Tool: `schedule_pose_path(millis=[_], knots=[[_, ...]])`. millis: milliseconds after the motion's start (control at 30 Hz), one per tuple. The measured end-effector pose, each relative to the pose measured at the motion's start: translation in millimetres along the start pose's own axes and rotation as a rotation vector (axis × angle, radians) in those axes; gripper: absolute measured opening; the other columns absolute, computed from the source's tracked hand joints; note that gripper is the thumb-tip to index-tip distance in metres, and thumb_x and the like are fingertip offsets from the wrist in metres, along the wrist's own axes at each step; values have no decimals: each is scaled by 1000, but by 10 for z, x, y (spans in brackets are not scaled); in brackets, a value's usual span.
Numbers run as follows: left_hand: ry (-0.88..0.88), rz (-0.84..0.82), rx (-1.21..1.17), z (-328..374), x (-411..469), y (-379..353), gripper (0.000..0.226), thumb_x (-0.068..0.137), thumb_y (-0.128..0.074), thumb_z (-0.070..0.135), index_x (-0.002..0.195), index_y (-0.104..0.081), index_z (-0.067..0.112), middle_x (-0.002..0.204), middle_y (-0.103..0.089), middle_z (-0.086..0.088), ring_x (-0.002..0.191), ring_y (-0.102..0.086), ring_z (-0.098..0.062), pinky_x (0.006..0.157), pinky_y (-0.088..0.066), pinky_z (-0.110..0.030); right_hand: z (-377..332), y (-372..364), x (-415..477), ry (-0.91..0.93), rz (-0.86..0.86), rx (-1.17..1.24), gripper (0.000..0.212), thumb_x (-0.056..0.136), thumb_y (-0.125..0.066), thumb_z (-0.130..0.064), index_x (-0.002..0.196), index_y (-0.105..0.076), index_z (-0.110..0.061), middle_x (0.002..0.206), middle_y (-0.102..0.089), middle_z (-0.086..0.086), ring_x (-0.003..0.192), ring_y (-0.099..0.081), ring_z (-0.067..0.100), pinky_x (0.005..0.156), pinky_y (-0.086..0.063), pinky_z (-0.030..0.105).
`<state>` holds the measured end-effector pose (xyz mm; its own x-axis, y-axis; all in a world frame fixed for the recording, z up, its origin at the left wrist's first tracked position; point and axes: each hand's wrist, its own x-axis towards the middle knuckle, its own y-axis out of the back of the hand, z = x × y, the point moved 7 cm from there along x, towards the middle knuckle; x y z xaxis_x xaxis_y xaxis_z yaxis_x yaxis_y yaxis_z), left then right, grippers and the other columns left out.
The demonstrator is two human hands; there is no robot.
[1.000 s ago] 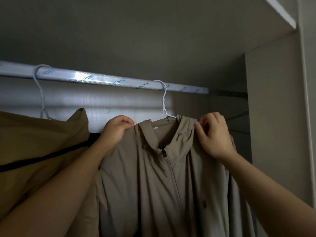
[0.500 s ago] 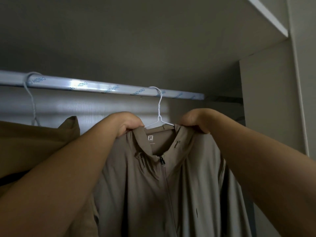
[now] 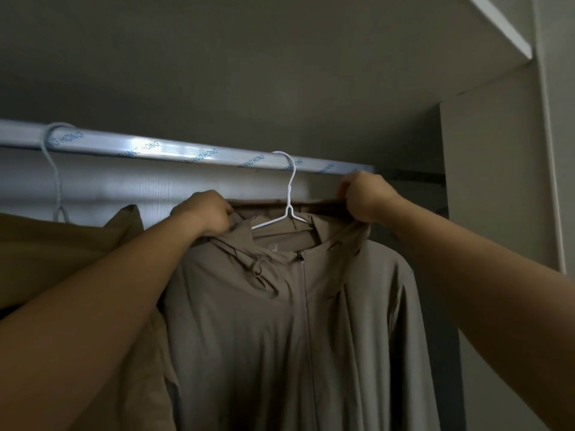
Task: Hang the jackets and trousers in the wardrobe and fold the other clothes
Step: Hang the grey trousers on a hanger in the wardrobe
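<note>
Wardrobe (image 3: 485,213) interior fills the frame and is dim: side panel at right, shelf underside across the top.

Jacket (image 3: 255,331) (grey, zipped, hooded) hangs at centre, on its hanger with the hook over the rail. Hanging of this piece judged done bar the tidying.

Tan garment (image 3: 62,259) at left edge, also hung, on a second hanger (image 3: 56,169). So two pieces are up. No trousers or clothes for folding are in view, so what remains cannot be counted from here.

Rail (image 3: 149,149) runs from upper left to just right of centre, pale with blue lettering.

Left hand (image 3: 205,213) at centre-left: fingers curled, gripping the hood edge (image 3: 264,203).

Right hand (image 3: 364,197) at centre-right, just under the rail: fingers curled, pinching the same edge. The edge is pulled taut in a band between the two hands, behind the neck of the hanger (image 3: 289,194). Step in hand judged to be straightening the hood.

Zip pull (image 3: 299,257) sits at the collar, closed up.

Hidden or unclear:
- jacket hem and sleeve ends cut off by bottom of frame
- tan garment cut by left edge and crossed by the left forearm, so its type cannot be told
- fingertips of both hands buried in fabric
- recess right of the rail's end too dark to read
</note>
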<state>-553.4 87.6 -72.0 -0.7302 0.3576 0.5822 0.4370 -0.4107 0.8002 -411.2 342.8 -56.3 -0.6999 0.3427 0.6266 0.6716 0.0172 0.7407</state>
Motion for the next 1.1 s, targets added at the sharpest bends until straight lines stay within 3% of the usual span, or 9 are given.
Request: schedule_pose_path(millis=[100,233,300,367,500,600,667,867,1100], knots=[[65,-73,-84,-108,-1,-119,26,91,-66,17,113,-78,16,124,-70,-5,110,-64,-25,97,-53,-32,4,-65,-68,7,12,37,21,91,-52,-5,105,-60,-18,115,-62,10,97,-58,27,85,-53,39],[203,-49,-441,-253,-39,-182,10,83,-69,0,87,-78,0,94,-72,-12,86,-66,-28,77,-60,-37,153,-258,-137,-94,-108,108,22,92,-49,-10,95,-71,-6,97,-70,19,83,-71,38,69,-63,46],[278,13,-745,-303,-67,-194,12,83,-63,-6,76,-71,-1,79,-65,-10,70,-60,-25,61,-50,-29,225,-181,-177,-139,49,288,20,91,-52,-13,94,-71,-11,100,-70,17,90,-69,36,77,-62,45],[265,57,-853,-288,-103,-224,12,86,-58,-4,82,-66,2,80,-60,-11,67,-54,-23,61,-41,-27,275,-97,-283,-161,265,429,15,88,-52,-15,94,-66,-18,104,-67,11,97,-64,33,84,-57,44],[77,18,-725,-22,-242,-326,12,88,-61,7,88,-71,1,92,-67,-9,82,-62,-24,72,-47,-30,166,-378,-496,-88,217,449,13,93,-50,-27,99,-60,-21,104,-66,9,99,-62,33,86,-54,44],[62,27,-546,40,-294,-343,29,97,-53,21,103,-73,1,104,-69,-15,100,-64,-33,85,-50,-35,118,-405,-661,-61,250,383,35,100,-41,-56,106,-56,-24,104,-69,8,99,-64,35,87,-54,49],[22,112,-505,121,-341,-255,28,97,-51,26,102,-75,13,111,-72,-6,107,-64,-29,93,-52,-36,133,-324,-767,-48,318,360,45,101,-32,-62,108,-55,-24,103,-69,6,98,-64,34,86,-53,50],[-212,239,-546,803,-468,-148,33,104,-42,34,102,-69,16,102,-71,-5,101,-62,-31,90,-51,-42,84,-251,-1116,41,298,311,28,104,-34,-36,122,-52,-24,109,-69,8,95,-65,33,84,-54,51],[-64,336,-658,913,-421,-236,29,105,-45,37,85,-56,19,88,-65,-2,85,-61,-26,68,-38,-31,-340,-153,-1529,273,384,-18,27,99,-45,-23,124,-53,-24,112,-63,2,94,-64,29,73,-54,43]])
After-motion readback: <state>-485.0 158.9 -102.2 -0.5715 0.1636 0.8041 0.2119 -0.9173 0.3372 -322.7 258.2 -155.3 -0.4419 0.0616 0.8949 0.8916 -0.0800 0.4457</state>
